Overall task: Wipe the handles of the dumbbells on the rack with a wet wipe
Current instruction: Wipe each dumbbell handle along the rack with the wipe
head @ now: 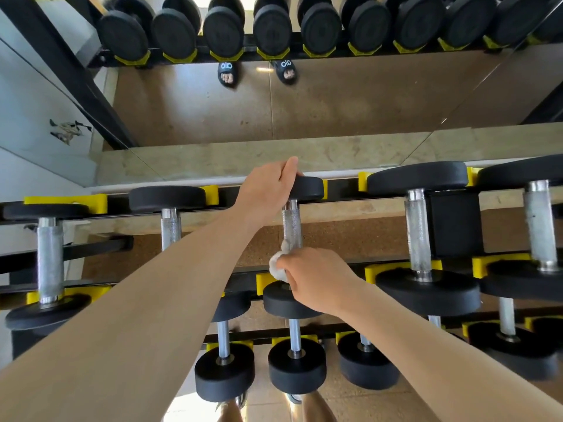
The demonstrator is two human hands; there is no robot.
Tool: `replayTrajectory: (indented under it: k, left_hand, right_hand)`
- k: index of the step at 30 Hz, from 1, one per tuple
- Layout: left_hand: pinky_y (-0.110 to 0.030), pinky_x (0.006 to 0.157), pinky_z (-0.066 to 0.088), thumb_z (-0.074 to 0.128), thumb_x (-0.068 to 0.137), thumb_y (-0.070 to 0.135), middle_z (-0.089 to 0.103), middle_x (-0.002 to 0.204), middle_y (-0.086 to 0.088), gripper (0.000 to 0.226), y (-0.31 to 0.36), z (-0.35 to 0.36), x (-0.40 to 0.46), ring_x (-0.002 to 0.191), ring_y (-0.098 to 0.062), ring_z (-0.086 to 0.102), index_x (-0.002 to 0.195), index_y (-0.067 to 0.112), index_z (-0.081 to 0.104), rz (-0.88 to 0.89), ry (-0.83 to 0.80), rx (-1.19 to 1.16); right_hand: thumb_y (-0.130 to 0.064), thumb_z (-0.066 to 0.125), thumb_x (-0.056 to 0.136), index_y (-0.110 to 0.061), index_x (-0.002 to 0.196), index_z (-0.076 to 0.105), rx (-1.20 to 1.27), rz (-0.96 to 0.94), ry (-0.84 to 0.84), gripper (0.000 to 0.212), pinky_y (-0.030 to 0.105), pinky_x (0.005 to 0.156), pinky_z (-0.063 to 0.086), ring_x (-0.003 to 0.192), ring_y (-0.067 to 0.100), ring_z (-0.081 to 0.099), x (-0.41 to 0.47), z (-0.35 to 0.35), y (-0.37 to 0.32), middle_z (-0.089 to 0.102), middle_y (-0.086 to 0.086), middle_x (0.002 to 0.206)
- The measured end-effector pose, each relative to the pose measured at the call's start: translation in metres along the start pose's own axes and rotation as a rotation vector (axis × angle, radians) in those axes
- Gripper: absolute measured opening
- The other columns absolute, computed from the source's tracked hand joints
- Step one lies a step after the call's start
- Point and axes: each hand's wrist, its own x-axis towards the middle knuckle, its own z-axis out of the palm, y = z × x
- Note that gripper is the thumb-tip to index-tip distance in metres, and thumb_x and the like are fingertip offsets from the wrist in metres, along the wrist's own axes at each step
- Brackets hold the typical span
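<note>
Top tier of a dumbbell rack [341, 190], seen from above, with a mirror [304, 111] behind it. One small dumbbell is being cleaned. Its far head [309, 187] is steadied by the left hand [268, 187], whose fingers [289, 167] are curled over the upper edge of the head in a light clamp. The right hand [313, 280] is closed around a crumpled wet wipe [278, 264], which is pressed against the near end of the knurled handle [292, 228], just above the near head [286, 301]. The wipe is partly hidden inside the grip; only a white fold is seen to the left of the knuckles.

The step in hand is judged to be the wiping of this handle. For good coverage, the wipe should be wrapped fully around the bar and drawn along its whole length from near head to far head, with a twist so that the underside of the knurling is reached. The far head should be kept pinned in its yellow cradle [324, 188] so that the dumbbell is not rolled or lifted. The neighbouring handles, one to the left [170, 228] and one to the right [419, 236], are untouched at this moment and appear to remain to be done, as do those on the lower tier [295, 333].
</note>
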Motion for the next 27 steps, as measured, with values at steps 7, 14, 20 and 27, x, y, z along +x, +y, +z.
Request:
replayTrajectory:
  k: [7,14,20,27]
  left_hand:
    - [-0.037,0.078,0.054,0.025,0.111,0.043,0.071,0.086,-0.003,0.053,-0.001,0.001,0.000,0.079,-0.014,0.063,0.101,0.024,0.073,0.004,0.006,0.011]
    - [-0.037,0.078,0.055,0.025,0.111,0.043,0.072,0.083,-0.005,0.052,0.001,0.001,-0.001,0.078,-0.014,0.064,0.101,0.024,0.073,0.008,0.013,-0.003]
    - [-0.037,0.077,0.056,0.024,0.111,0.044,0.072,0.082,-0.004,0.053,0.000,0.001,-0.001,0.075,-0.011,0.064,0.102,0.024,0.073,0.013,0.019,0.012]
    - [-0.030,0.067,0.049,0.025,0.111,0.043,0.071,0.083,-0.004,0.054,0.000,0.000,-0.001,0.073,-0.011,0.062,0.103,0.023,0.073,0.005,0.010,0.001]
  right_hand:
    - [-0.019,0.043,0.102,-0.025,0.115,0.067,0.413,0.218,0.075,0.027,0.013,0.053,0.038,0.056,-0.001,0.050,-0.030,-0.004,0.031,0.064,-0.011,0.085]
    - [-0.018,0.045,0.096,-0.014,0.066,0.054,0.427,0.501,-0.296,0.032,0.023,0.057,0.039,0.064,0.015,0.052,-0.003,0.016,0.022,0.054,0.002,0.071]
    - [-0.028,0.047,0.097,-0.011,0.097,0.072,0.513,0.313,-0.257,0.031,0.027,0.075,0.055,0.079,0.015,0.065,-0.010,-0.007,0.004,0.070,0.006,0.092]
    - [-0.025,0.040,0.095,-0.018,0.117,0.067,0.149,0.143,-0.194,0.036,0.040,0.080,0.057,0.094,0.025,0.065,0.002,0.004,-0.015,0.069,0.006,0.109]
